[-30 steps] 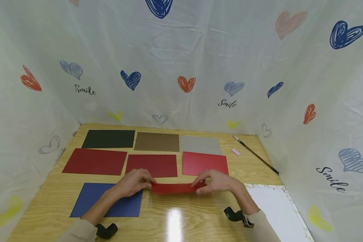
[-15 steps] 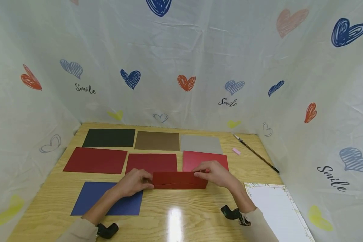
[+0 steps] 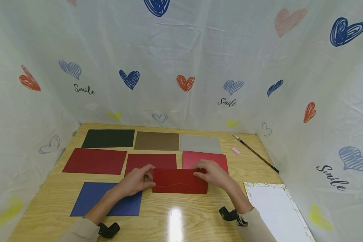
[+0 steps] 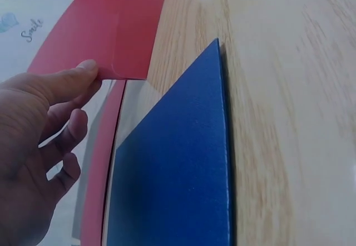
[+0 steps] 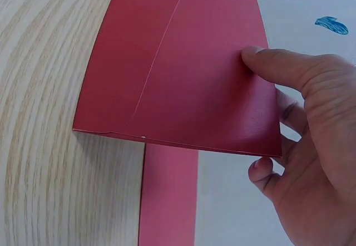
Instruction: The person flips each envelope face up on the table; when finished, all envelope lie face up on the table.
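Both hands hold a red envelope (image 3: 179,181) tilted up over the table, its curved flap line facing me. My left hand (image 3: 136,181) pinches its left end, the thumb (image 4: 75,79) on the flap side and the other fingers behind. My right hand (image 3: 211,173) pinches the upper right part, with the thumb (image 5: 272,62) on the face and fingers behind the edge. Under my left wrist lies a flat blue rectangle (image 3: 87,201), partly hidden by the forearm. Behind the hands lie a dark red one (image 3: 152,161) and a brighter red one (image 3: 199,158).
Another dark red rectangle (image 3: 93,161) lies at left. Dark green (image 3: 109,138), brown (image 3: 156,141) and grey (image 3: 201,144) ones line the back. A brush (image 3: 255,153), a small pink block (image 3: 236,151) and a white bordered sheet (image 3: 272,208) are at right. A heart-printed curtain (image 3: 157,50) encloses the table.
The red envelope has tilted up from nearly edge-on, so its flap side now faces me. My right hand has risen and moved slightly away from me; the left has barely shifted.
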Tool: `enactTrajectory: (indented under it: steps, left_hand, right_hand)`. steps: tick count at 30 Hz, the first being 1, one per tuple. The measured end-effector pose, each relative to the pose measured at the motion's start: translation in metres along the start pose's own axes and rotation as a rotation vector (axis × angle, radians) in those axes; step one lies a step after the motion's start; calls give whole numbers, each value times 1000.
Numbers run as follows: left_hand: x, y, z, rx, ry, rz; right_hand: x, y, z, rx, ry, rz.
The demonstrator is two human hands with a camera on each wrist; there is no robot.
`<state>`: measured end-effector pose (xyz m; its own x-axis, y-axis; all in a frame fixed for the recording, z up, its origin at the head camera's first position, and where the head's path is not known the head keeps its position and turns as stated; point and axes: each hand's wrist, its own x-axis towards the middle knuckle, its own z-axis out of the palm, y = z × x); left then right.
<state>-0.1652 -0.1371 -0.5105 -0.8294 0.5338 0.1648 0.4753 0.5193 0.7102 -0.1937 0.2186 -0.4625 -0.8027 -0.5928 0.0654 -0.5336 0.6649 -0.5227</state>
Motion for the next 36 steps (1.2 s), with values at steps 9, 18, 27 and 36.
enactTrajectory:
  steps: [9, 18, 27, 36]
  left_hand:
    - [4, -1, 1, -19, 30, 48]
    - [3, -2, 3, -8, -14, 33]
    - [0, 1, 6, 134, -2, -26]
    - [-2, -1, 10, 193, -45, -18]
  right_hand:
    - [0, 2, 6, -43, -16, -5]
    - [-2, 9, 20, -81, -64, 27]
    - [-2, 11, 29, -71, -111, 53]
    - [0, 14, 37, -86, -154, 36]
